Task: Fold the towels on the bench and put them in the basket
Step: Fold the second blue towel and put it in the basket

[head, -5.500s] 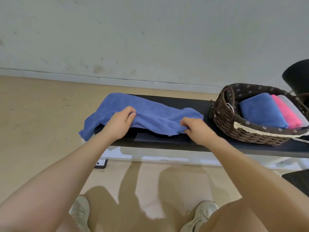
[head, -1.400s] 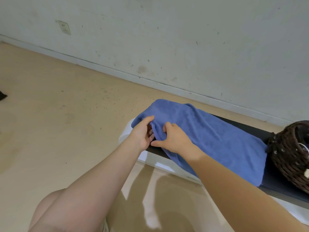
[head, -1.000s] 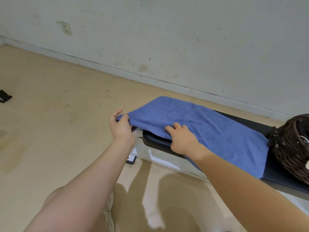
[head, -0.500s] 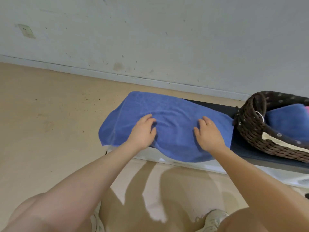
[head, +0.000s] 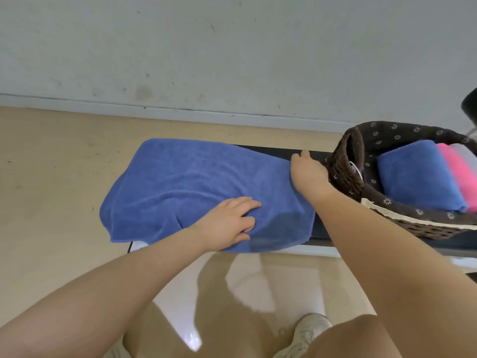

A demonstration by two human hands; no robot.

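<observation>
A blue towel [head: 196, 182] lies spread over the left end of the black bench [head: 320, 229], its left and front edges hanging over. My left hand [head: 227, 223] rests flat on the towel's front middle, fingers slightly spread. My right hand [head: 308, 174] lies on the towel's right edge near the far corner, right beside the basket; its fingertips are partly hidden. The brown wicker basket [head: 346, 166] with a dark flowered lining stands on the bench's right end.
In the basket lie a folded blue towel [head: 418, 177], a pink one [head: 456, 174] and a pale one [head: 464, 156]. The wall runs close behind the bench. A black object [head: 471, 107] shows at the right edge. My shoe [head: 307, 329] is on the floor below.
Both hands slid right across the towel: the right from the middle to the right edge by the basket, the left toward the front middle. The view shifted right.
</observation>
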